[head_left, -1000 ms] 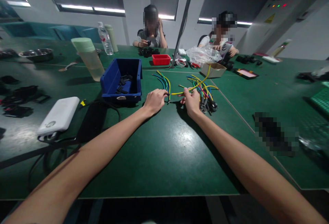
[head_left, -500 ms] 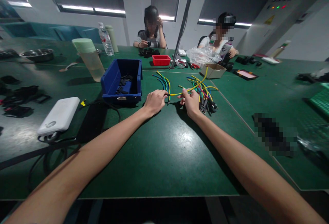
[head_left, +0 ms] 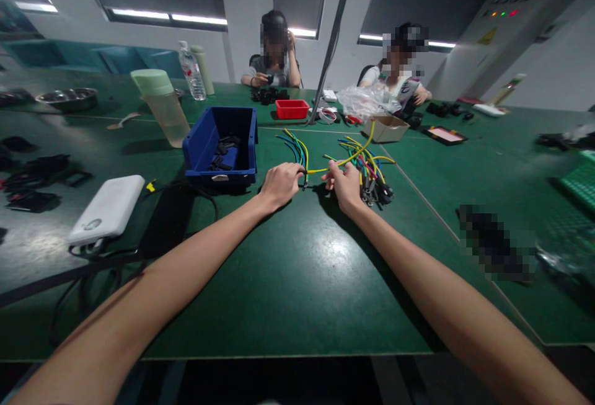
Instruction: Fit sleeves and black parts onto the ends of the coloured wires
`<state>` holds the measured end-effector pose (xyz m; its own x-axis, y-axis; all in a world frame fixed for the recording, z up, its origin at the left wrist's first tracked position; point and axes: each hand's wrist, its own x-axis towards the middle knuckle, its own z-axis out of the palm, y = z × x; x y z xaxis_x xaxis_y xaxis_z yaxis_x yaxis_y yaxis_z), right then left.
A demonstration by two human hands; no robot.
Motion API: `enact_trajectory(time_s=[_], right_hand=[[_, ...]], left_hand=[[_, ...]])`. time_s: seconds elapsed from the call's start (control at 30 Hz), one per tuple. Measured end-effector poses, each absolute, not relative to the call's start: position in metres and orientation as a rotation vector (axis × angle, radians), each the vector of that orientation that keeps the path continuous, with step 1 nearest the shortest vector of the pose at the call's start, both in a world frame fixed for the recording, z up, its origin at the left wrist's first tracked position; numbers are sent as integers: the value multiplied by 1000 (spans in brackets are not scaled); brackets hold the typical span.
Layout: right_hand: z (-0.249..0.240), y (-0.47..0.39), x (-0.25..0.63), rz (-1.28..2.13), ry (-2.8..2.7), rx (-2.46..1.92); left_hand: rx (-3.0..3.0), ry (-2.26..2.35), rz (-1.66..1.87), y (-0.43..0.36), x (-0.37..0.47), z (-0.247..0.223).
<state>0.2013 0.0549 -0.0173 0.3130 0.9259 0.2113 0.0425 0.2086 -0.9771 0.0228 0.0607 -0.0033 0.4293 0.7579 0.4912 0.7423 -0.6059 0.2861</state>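
A yellow wire [head_left: 318, 171] stretches between my two hands over the green table. My left hand [head_left: 281, 184] is closed in a pinch at the wire's dark left end; the fingertips partly hide that end. My right hand [head_left: 344, 184] is closed on the same wire further along, and its free end curves up to the right. Just beyond my left hand lies a small group of blue, green and yellow wires [head_left: 297, 146]. Beside my right hand is a larger bundle of coloured wires [head_left: 372, 166] with dark ends towards me.
Left of my hands stands a blue bin [head_left: 195, 144] holding black parts. A white power bank [head_left: 108, 209], a bottle with a green lid [head_left: 160, 107], a red tray [head_left: 292, 109] and a small cardboard box [head_left: 387, 130] are around. A pole rises behind; two people sit across the table.
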Motion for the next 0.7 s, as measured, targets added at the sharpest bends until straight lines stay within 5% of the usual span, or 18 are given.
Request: enact_trajectory(time_s=[0.7], right_hand=[[-14,52,199,841,-1131,-1162]], left_hand=[[2654,1324,961,61,23,-5]])
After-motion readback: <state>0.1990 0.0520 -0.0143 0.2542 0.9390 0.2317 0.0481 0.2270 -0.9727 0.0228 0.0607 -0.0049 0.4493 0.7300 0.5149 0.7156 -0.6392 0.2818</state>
